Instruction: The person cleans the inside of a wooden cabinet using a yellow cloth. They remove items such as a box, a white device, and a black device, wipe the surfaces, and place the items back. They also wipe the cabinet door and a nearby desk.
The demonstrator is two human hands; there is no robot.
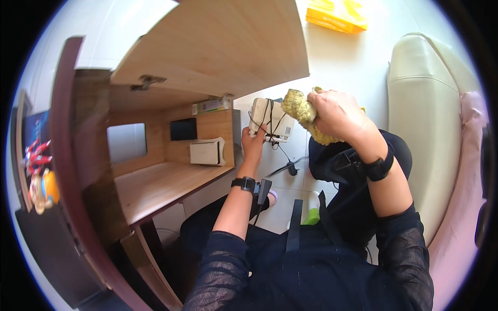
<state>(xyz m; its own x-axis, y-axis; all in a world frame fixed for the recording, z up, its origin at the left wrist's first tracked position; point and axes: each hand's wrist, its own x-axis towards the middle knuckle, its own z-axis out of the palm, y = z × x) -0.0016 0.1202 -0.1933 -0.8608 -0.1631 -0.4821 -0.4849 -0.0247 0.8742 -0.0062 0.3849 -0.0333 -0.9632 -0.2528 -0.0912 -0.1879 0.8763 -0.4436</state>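
Note:
My left hand (255, 144) grips the lower edge of a white router (286, 122), thumb on its face. A black cable (271, 112) is wound around the router's body, and a black power adapter (291, 168) hangs or lies below it near the floor. In my right hand (336, 112) is a bunched yellow-green cloth (297, 107), held just to the right of the router and apart from its face as far as I can see. The cloth's far side is hidden behind my fingers.
To the left stands a wooden cabinet (144, 182) with its door (218, 42) swung up. Inside is a white box-shaped device (205, 151). Toy figures (43, 192) stand on the cabinet top. A cream sofa (424, 128) borders the right; a yellow bag (336, 17) lies on the tiled floor.

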